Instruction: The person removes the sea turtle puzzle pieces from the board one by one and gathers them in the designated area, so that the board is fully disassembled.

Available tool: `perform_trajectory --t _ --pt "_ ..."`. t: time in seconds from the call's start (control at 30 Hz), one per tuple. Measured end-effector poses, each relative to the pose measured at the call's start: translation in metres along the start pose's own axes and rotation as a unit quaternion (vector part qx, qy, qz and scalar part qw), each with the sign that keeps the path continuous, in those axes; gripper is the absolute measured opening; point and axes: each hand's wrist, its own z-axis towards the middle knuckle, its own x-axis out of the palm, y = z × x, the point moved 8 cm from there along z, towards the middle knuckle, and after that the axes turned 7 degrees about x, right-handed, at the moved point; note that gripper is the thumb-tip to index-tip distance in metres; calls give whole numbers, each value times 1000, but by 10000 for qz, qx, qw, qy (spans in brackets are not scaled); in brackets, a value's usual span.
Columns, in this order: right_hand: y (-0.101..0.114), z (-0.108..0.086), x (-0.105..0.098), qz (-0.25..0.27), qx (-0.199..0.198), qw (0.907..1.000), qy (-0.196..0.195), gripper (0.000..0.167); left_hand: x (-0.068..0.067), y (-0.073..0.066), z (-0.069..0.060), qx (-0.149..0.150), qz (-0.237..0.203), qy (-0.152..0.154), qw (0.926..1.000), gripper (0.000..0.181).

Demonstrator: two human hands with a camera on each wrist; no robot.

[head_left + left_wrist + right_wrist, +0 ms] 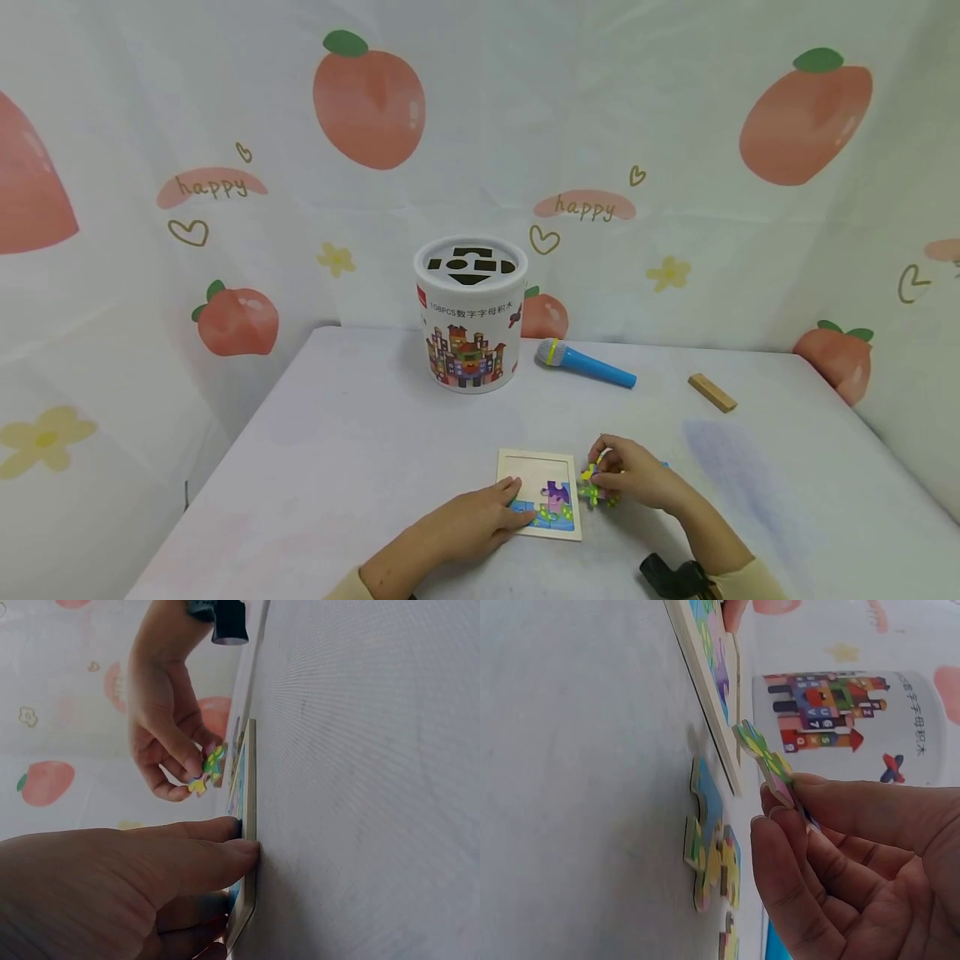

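Note:
A wooden puzzle tray (536,465) lies on the table, with several joined picture pieces (555,510) in its lower right part. My left hand (480,521) rests on the tray's left side, fingers extended over the pieces and the thumb at the near edge in the left wrist view. Just right of the tray, my right hand (637,475) pinches a green, yellow and pink puzzle piece (765,761) between thumb and fingers, raised above the table. Several loose puzzle pieces (707,796) lie below it, partly hidden by the hand in the head view.
Behind the tray stands a white bucket (471,333) with shaped holes in its lid. To its right lie a blue toy microphone (596,367) and a small wooden block (712,392). A bit of something blue (664,463) shows behind my right hand.

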Motion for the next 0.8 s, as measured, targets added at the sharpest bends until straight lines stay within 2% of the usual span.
perform_trajectory --t 0.4,0.8 --pt "-11 -8 -10 215 183 9996 -77 21 1 0 -1 107 61 -34 9999 34" --pt "-23 -17 -18 154 407 9989 -198 24 2 1 0 12 -45 7 10000 35"
